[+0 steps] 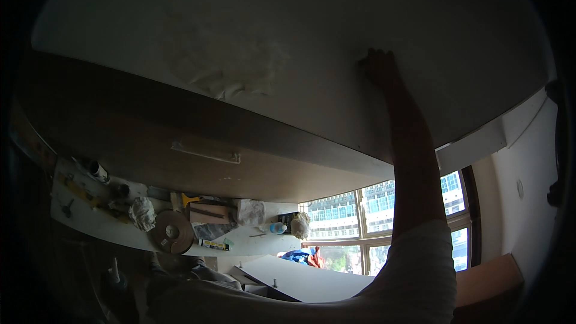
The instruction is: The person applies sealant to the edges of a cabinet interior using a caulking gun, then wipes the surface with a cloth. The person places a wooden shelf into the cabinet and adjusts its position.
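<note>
My right arm reaches up across a large pale panel point(312, 84). At its end my right hand point(379, 67) is closed against the panel's surface, the fingers curled. The hand is in deep shade, and I cannot make out what it holds, if anything. To its left, a whitish, uneven smeared patch point(231, 66) spreads over the panel down toward the lower edge. My left hand does not show.
A brown board point(150, 114) bearing a pale strip point(207, 152) lies below the panel. Beyond is a cluttered white worktop point(135, 237) with a round brown disc point(172, 231), a crumpled white wad point(142, 213) and a tube point(214, 245). Bright windows point(333, 213) stand to the right.
</note>
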`<state>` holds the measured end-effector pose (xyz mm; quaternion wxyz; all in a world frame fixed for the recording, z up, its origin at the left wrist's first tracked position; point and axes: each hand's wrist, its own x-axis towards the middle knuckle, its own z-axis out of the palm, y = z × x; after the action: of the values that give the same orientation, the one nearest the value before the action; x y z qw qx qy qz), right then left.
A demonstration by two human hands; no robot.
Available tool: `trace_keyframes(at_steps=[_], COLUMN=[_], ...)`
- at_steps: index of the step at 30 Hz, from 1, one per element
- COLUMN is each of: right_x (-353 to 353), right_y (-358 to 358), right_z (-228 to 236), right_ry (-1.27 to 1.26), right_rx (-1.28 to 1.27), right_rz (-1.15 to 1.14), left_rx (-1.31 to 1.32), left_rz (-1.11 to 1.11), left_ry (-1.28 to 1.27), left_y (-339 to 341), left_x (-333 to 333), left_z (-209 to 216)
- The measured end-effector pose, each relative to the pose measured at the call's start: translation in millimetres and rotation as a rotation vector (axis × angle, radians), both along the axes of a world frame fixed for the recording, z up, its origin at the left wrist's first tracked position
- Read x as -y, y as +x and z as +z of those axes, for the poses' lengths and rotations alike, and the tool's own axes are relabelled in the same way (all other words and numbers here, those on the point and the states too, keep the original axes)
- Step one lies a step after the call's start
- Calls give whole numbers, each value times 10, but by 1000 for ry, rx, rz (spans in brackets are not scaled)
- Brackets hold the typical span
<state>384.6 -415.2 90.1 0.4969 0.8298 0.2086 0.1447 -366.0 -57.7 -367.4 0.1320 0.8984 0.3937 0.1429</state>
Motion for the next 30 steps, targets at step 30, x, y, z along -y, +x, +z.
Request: trace_keyframes(at_steps=[30], right_x=[475], right_y=[-1633], right_z=[57], right_ry=[-201], right_rx=[-41], right_rz=[102], left_rx=[305], left_rz=[59], left_ry=[-390], left_y=[102], left_x=[-109], left_z=[-138])
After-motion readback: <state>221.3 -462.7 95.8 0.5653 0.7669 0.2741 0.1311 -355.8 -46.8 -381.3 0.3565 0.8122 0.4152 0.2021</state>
